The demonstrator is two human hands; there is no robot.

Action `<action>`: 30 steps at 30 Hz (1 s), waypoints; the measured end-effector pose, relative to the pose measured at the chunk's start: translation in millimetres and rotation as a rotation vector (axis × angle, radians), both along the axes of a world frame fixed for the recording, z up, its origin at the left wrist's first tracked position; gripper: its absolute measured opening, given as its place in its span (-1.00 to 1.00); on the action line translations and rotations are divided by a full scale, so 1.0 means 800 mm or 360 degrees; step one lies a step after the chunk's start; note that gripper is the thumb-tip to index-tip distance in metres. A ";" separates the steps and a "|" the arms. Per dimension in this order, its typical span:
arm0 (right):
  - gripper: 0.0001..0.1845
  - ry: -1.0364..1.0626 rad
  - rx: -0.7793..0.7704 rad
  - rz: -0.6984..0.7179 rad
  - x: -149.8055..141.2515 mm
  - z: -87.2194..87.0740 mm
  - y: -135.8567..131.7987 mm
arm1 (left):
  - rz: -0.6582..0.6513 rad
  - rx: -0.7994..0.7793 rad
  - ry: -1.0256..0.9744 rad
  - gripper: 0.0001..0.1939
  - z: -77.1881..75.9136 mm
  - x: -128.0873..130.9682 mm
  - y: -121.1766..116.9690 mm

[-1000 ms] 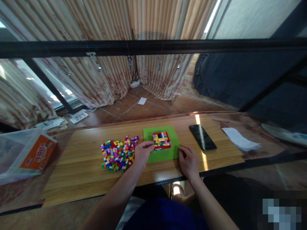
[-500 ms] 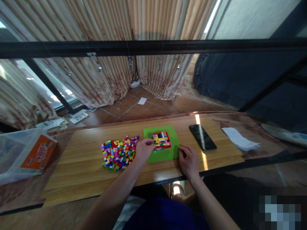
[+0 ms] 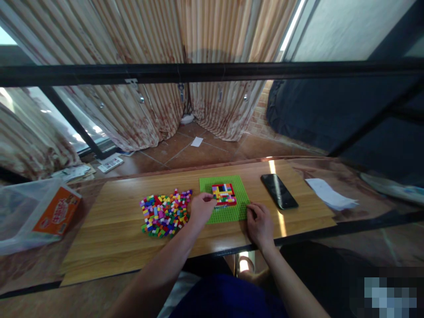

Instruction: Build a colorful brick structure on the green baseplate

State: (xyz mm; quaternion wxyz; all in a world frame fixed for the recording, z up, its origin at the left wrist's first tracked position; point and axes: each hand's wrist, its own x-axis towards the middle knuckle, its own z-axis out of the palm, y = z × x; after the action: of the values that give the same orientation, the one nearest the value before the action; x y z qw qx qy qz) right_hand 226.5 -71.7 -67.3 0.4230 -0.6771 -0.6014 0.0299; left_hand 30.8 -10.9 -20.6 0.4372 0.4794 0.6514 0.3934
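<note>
A square build of coloured toy bricks [image 3: 224,194], with red along its border and a dark gap near its far left corner, sits on a green studded baseplate [image 3: 232,214]. My left hand [image 3: 201,208] reaches over the plate's left side, thumb and fingertips pinched together at the build's left edge. Whatever lies between those fingertips is too small to make out. My right hand [image 3: 260,224] rests at the plate's near right edge, fingers curled and the thumb side gripping that edge. Left of the plate spreads a pile of loose small bricks [image 3: 162,215].
A black phone [image 3: 279,191] lies on the wooden board [image 3: 109,221], right of the plate. Farther right are white papers [image 3: 330,193]. A clear plastic bin [image 3: 26,212] with an orange label stands at the left. Beyond the table are a dark rail [image 3: 212,71] and curtains [image 3: 149,115].
The view has tilted slightly, so everything sits a little differently in frame. My left hand stays pinched at the build's left edge, and my right hand stays at the plate's edge.
</note>
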 end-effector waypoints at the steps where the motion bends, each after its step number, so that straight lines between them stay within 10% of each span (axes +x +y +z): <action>1: -0.76 0.0000 0.0005 0.0006 0.000 0.000 0.000 | 0.0012 -0.0041 -0.0107 -0.86 0.000 0.000 -0.001; 7: -0.77 -0.0002 -0.0015 0.0010 0.000 0.001 0.000 | 0.0005 -0.0235 -0.0535 -0.89 0.006 0.000 -0.003; 21: -0.76 -0.0011 -0.0048 -0.0007 0.001 -0.002 0.000 | -0.0111 0.0070 0.0223 -0.80 -0.018 -0.001 0.010; 30: -0.74 -0.0077 -0.0035 0.0019 0.001 -0.003 0.002 | -0.0202 0.0214 -0.0059 -0.74 -0.023 -0.005 -0.013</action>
State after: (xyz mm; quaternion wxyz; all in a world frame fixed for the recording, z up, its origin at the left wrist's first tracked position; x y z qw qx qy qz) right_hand 227.2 -70.0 -69.7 0.4007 -0.6785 -0.6153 0.0226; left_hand 26.5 -21.0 -38.7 0.4400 0.5406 0.5837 0.4165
